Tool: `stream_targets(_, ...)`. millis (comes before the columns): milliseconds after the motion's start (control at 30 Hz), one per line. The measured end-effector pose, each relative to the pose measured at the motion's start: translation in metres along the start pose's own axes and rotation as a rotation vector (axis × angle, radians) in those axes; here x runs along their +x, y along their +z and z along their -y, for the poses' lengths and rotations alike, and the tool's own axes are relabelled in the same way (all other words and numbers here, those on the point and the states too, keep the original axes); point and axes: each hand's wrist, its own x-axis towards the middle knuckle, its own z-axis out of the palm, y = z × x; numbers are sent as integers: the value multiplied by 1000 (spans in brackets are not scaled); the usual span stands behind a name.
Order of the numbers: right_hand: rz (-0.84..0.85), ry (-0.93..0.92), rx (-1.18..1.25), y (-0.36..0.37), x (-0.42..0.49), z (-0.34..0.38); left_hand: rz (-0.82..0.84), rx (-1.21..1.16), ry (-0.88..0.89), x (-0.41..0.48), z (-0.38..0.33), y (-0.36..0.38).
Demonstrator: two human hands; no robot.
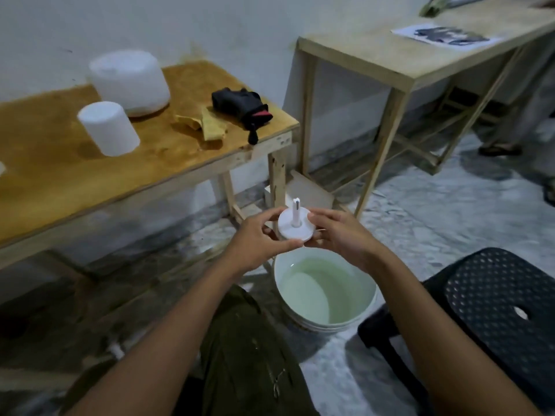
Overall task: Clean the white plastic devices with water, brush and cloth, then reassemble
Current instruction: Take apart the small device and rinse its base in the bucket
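A small white plastic disc with an upright stem [295, 225] is held above a white bucket of water [326, 292]. My left hand [258, 240] pinches the disc's left and lower rim, and my right hand [339, 232] pinches its right rim. On the brown wooden table [75, 163] stand a large white plastic shell [130, 82] and a smaller white cylinder [108, 129]. A yellow cloth [204, 124] lies crumpled on the table beside a black item with a red patch [241, 108].
A taller pale wooden table [405, 61] with a printed sheet [447, 37] stands at the right rear. A black perforated plastic stool [495, 307] sits right of the bucket. Another person's sandalled foot [500, 150] is on the floor at the far right.
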Motion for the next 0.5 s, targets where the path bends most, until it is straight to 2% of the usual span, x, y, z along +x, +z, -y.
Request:
stream_targets(133, -78, 24, 25, -32, 18, -54, 91, -8, -49, 20, 31, 42)
stream_targets(200, -123, 33, 41, -44, 28, -77, 118, 23, -128, 33, 51, 56)
stream_targets(300, -230, 67, 72, -61, 44, -115, 142, 70, -341, 54, 91, 78)
stream_targets(433, -351, 89, 88, -74, 66, -158, 85, 71, -638, 80, 137, 109)
stream_targets(500, -411, 99, 93, -78, 76, -176, 72, 106, -732, 90, 162, 122)
